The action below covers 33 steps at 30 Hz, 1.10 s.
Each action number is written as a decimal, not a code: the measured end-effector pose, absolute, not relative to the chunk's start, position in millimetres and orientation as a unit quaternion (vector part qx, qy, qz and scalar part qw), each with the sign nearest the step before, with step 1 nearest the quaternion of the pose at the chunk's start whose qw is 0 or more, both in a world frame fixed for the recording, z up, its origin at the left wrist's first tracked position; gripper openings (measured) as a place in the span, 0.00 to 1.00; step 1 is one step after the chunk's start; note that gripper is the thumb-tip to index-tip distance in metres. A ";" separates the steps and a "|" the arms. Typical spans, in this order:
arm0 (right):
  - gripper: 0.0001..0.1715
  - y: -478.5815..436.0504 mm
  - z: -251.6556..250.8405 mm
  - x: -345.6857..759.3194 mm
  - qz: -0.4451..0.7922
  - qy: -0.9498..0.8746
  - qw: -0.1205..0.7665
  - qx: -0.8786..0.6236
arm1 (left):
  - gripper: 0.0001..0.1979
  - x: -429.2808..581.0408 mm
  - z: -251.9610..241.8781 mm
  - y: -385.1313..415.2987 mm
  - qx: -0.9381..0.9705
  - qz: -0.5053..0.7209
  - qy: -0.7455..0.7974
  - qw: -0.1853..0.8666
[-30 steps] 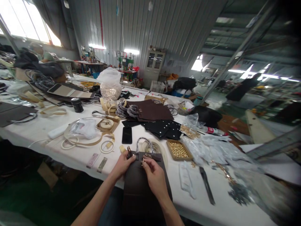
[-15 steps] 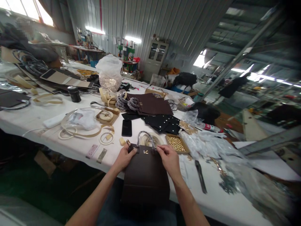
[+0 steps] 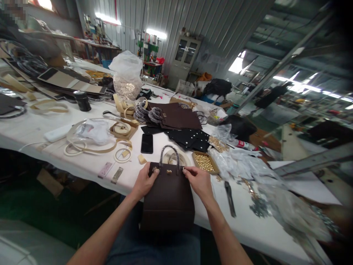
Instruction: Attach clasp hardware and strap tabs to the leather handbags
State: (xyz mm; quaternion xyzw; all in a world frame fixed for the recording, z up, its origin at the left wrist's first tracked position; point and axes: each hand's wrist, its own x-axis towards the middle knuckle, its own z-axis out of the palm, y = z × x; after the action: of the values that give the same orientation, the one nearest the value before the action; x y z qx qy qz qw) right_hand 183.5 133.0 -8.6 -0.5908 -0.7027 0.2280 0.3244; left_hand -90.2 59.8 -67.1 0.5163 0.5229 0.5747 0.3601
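Observation:
A dark brown handbag [image 3: 168,195] stands tilted at the table's front edge, over my lap. Its wrapped top handle [image 3: 170,148] arches upward, and a small gold clasp [image 3: 169,171] sits at the middle of the top edge. My left hand [image 3: 145,180] is closed on the bag's upper left corner, thumb on the front beside a metal fitting. At the upper right corner, the fingertips of my right hand [image 3: 197,180] pinch together at a small gold piece on the bag. Part of that piece is hidden by the fingers.
An open box of gold studs [image 3: 204,162] stands right of the bag, with a black tool [image 3: 230,198] nearby. Behind lie a phone [image 3: 147,143], rolls of tape [image 3: 121,128] and stacked brown bag panels [image 3: 176,116]. A person [image 3: 33,40] sits at far left.
The bag's front has turned, so the gold clasp now looks different. Both hands keep their hold at its top corners. The camera view has shifted slightly.

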 end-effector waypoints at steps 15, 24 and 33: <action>0.15 126.3 -9.3 186.7 0.182 -0.742 0.295 -0.574 | 0.10 -84.0 -60.4 47.4 0.543 0.574 0.514 0.333; 0.14 127.3 -13.6 188.6 0.159 -0.760 0.278 -0.565 | 0.11 -81.7 -55.0 45.2 0.559 0.573 0.511 0.311; 0.11 128.7 -10.2 183.5 0.126 -0.763 0.237 -0.588 | 0.15 -75.8 -46.3 32.7 0.606 0.560 0.484 0.290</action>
State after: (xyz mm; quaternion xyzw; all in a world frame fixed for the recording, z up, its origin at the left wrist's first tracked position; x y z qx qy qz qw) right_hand 183.5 128.7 -10.2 -0.5879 -0.7631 0.1260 0.2369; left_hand -75.8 32.7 -46.3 0.6063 0.4843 0.5599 0.2905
